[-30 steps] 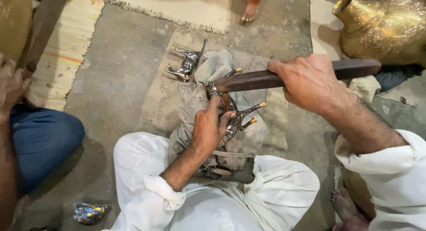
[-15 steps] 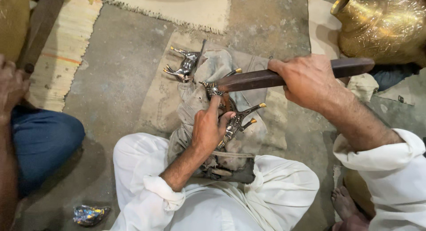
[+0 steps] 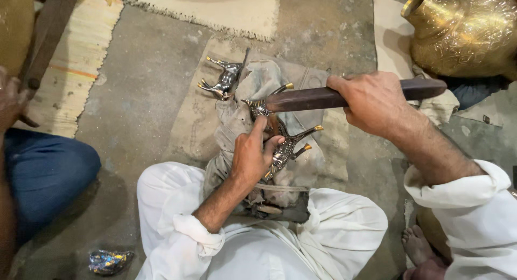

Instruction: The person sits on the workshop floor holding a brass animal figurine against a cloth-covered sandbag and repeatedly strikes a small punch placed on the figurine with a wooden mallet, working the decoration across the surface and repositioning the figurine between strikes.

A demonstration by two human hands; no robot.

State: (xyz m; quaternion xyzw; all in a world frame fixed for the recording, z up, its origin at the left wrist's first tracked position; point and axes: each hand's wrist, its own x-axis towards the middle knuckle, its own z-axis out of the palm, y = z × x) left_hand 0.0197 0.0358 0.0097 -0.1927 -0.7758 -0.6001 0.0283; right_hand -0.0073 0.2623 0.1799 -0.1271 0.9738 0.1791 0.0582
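- left hand (image 3: 252,155) fingers clamped round the small silver metal animal figurine with brass-tipped legs (image 3: 288,145), pinning it on the grey cloth pad (image 3: 258,81)
- right hand (image 3: 374,103) fisted on the long dark wooden tool (image 3: 312,98), lying crosswise, tip just above the figurine

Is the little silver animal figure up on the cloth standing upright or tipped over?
Tipped over. The silver animal figure lies on its side at the edge of the grey cloth, its legs pointing left, not down.

Both arms in white long sleeves, loose cloth, cuffs rolled back w/ forearms bare. Left hand (image 3: 250,156) & right hand (image 3: 374,102) bare, no gloves. White baggy trousers, wrinkled. Foot bare, bottom right.
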